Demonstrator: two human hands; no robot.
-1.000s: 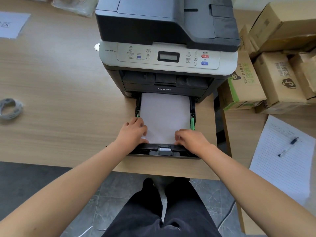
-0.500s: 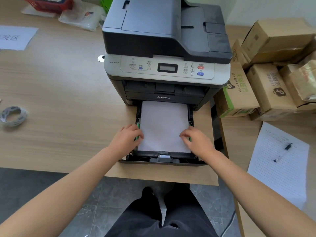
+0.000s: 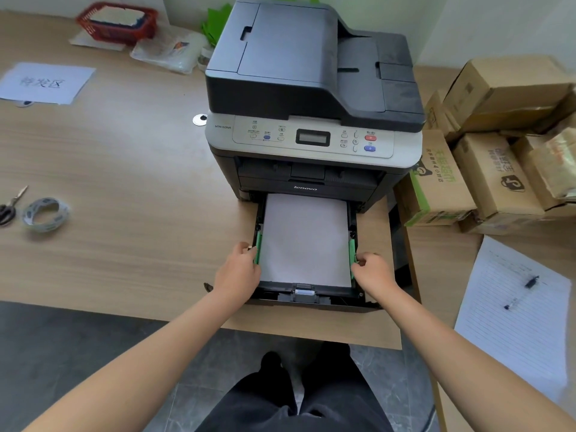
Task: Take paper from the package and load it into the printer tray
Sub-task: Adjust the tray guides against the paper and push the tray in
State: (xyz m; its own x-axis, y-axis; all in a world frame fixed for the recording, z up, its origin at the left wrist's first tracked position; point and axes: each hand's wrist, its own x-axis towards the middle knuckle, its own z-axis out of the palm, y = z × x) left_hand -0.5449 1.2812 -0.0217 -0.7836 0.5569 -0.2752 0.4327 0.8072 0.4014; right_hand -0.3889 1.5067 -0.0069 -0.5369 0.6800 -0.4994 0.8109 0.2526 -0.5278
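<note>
A grey and black printer point(image 3: 311, 98) stands on the wooden table. Its black paper tray point(image 3: 327, 299) is pulled out toward me. A stack of white paper point(image 3: 304, 241) lies flat inside it. My left hand point(image 3: 238, 272) grips the green side guide point(image 3: 257, 246) on the tray's left edge. My right hand point(image 3: 372, 272) pinches the green guide point(image 3: 352, 249) on the right edge. Both guides touch the paper's sides. No paper package is in view.
Several cardboard boxes point(image 3: 495, 145) are stacked right of the printer. A lined sheet with a pen point(image 3: 520, 291) lies at the right. A tape roll point(image 3: 45, 213) and scissors point(image 3: 11, 205) sit at the left; a red basket point(image 3: 117, 21) and printed sheet point(image 3: 46, 82) lie farther back.
Both hands moved off the paper's near end and outward to the tray's sides, closing on the green guides. The view tilted up, showing more of the table's back.
</note>
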